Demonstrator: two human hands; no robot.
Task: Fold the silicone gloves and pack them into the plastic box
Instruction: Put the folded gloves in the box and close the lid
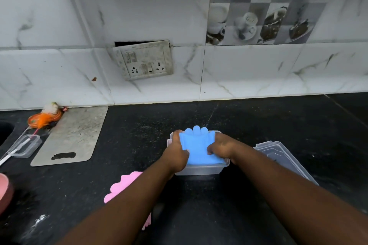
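Note:
A folded blue silicone glove [198, 146] lies in the clear plastic box [201, 170] at the middle of the black counter. Its fingertips stick out over the box's far rim. My left hand [176, 152] grips the glove's left side and the box's left edge. On the glove's right side rests my right hand [221, 146], fingers curled and pressing it down. A pink silicone glove [124, 185] lies on the counter to the near left, partly hidden under my left forearm.
The box's clear lid [282, 157] lies to the right, partly under my right forearm. A grey cutting board [73, 137], a small clear container [25, 145] and an orange scrubber [42, 118] are at the left. The tiled wall holds a socket plate [144, 59].

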